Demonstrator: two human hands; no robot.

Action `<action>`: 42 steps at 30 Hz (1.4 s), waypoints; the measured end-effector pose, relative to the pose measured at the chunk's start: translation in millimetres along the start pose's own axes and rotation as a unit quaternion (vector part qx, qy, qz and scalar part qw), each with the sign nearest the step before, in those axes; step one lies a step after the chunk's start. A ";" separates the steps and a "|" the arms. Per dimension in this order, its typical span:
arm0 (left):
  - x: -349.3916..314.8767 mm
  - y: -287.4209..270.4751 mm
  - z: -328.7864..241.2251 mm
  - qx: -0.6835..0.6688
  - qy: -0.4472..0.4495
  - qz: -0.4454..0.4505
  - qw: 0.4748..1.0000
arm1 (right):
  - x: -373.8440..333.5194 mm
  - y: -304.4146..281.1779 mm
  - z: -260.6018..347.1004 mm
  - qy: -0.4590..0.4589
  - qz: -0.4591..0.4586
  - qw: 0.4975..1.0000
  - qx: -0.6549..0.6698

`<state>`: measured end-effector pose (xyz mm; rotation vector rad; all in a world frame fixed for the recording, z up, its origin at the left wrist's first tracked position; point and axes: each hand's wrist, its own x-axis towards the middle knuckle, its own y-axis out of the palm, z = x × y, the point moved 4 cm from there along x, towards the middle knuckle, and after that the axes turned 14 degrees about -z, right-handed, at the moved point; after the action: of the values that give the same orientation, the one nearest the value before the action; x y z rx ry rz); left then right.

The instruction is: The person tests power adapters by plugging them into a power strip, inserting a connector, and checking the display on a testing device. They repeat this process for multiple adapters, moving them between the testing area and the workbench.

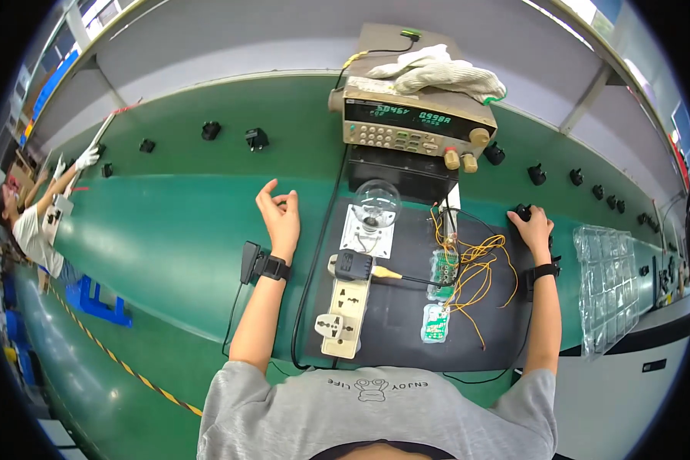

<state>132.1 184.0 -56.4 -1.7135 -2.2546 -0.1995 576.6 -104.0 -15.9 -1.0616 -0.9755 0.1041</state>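
At right fingers [538,214], black adapter [523,210]

My left grip [281,218] hangs over the green surface [153,230] with fingers loosely curled; a black power brick [250,262] sits just beside that wrist. My right grip [534,225] pinches a black plug adapter [523,210] near the dark mat [391,330]. Between them I see a cream power strip [350,307] with a black charger [353,265] at its upper end, a clear globe [377,203] on a white plate [356,239], and two circuit boards [435,323] among orange wires [479,253]. Behind, a bench instrument [422,126] with a lit display carries a white knit glove [452,79]. A clear plastic tray [609,291] lies to my right; another person [32,230], gloved, reaches out far left.
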 end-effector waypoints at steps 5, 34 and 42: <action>-19.6 -13.6 6.6 -0.009 0.018 0.018 1.000 | -5.1 -49.8 57.1 0.048 0.000 0.971 0.233; -19.3 -5.2 -3.3 -0.011 -0.046 0.090 0.995 | -155.8 -187.1 318.0 -0.317 0.296 0.826 0.360; -19.2 -5.0 -28.7 -0.149 -0.051 0.242 0.957 | -159.8 -176.7 321.9 -0.344 0.280 0.836 0.323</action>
<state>136.4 156.7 -35.1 -2.4242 -1.8616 -0.3590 186.7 -56.4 62.4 -0.6270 -1.1050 1.2923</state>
